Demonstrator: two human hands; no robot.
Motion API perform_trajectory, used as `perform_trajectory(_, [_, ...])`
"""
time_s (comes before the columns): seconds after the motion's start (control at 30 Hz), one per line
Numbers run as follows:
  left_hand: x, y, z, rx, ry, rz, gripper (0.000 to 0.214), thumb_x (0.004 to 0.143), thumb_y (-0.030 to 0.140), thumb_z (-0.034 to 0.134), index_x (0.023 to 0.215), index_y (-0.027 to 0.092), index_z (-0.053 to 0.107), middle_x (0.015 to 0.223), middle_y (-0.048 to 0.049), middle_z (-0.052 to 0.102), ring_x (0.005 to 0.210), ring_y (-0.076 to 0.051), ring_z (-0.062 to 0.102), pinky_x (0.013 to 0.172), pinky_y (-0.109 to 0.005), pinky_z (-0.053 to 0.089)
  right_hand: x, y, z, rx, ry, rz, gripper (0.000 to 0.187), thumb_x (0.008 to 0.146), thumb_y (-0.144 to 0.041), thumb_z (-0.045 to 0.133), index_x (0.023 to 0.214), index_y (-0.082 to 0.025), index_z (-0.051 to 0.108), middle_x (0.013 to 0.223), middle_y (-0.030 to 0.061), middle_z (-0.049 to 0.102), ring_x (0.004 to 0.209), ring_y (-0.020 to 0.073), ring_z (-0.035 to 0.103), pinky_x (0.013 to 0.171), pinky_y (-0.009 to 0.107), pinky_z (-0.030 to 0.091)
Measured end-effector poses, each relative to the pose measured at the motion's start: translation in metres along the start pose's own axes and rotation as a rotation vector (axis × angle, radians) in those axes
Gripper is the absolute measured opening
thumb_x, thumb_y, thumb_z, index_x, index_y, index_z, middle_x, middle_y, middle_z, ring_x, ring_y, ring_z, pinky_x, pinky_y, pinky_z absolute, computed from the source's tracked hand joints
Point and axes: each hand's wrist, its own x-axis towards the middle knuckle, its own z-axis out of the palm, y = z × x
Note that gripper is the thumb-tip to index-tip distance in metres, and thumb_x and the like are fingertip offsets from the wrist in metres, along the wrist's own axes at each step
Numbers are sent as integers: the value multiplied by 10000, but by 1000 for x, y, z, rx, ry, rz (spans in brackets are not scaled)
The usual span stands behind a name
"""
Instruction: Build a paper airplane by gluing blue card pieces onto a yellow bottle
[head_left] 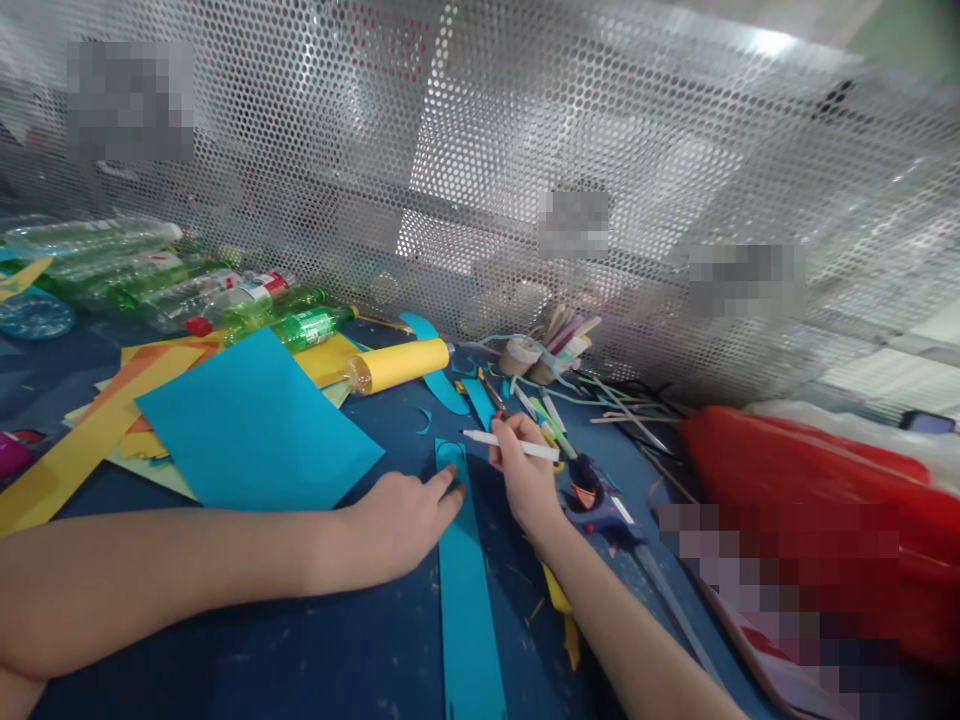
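A long blue paper strip [466, 600] lies on the dark blue table, with a curved dark line drawn near its far end. My left hand [401, 515] rests on the strip with fingers stretched out, pressing near that end. Just right of the strip, my right hand [525, 470] holds a white marker [536, 450] between thumb and fingers. The marker's dark tip points left, close to the strip's far end; I cannot tell if it touches. Left of my left hand lies a large blue paper sheet [259, 430] over yellow, orange and pale green papers.
A yellow-wrapped bottle [401, 366] lies beyond the papers, near several green and clear bottles [259, 290]. On the right are a glue gun [604, 505], cups of sticks [536, 358], several markers and a red plastic bag [810, 490]. A perforated metal panel [480, 150] stands behind.
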Motion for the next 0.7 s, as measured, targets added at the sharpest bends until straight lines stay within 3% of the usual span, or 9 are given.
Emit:
perform_trajectory(0.2, [0,0,0,-34,10,-14,523,791,179,464,1304,130,378,1325,-184,448,638,-173,619,475,-292,412,-4,3,6,-87,-191,7,281,760,-346,556,588,-226,368,420,-78,432,411,93,382,449,226,306])
perform_trajectory(0.7, [0,0,-2,-41,1,-7,519,793,174,443,1305,126,374,1328,-196,431,649,-181,621,483,-303,426,-3,0,8,-146,-225,15,277,747,-337,553,577,-228,363,410,-79,431,404,98,377,446,232,304])
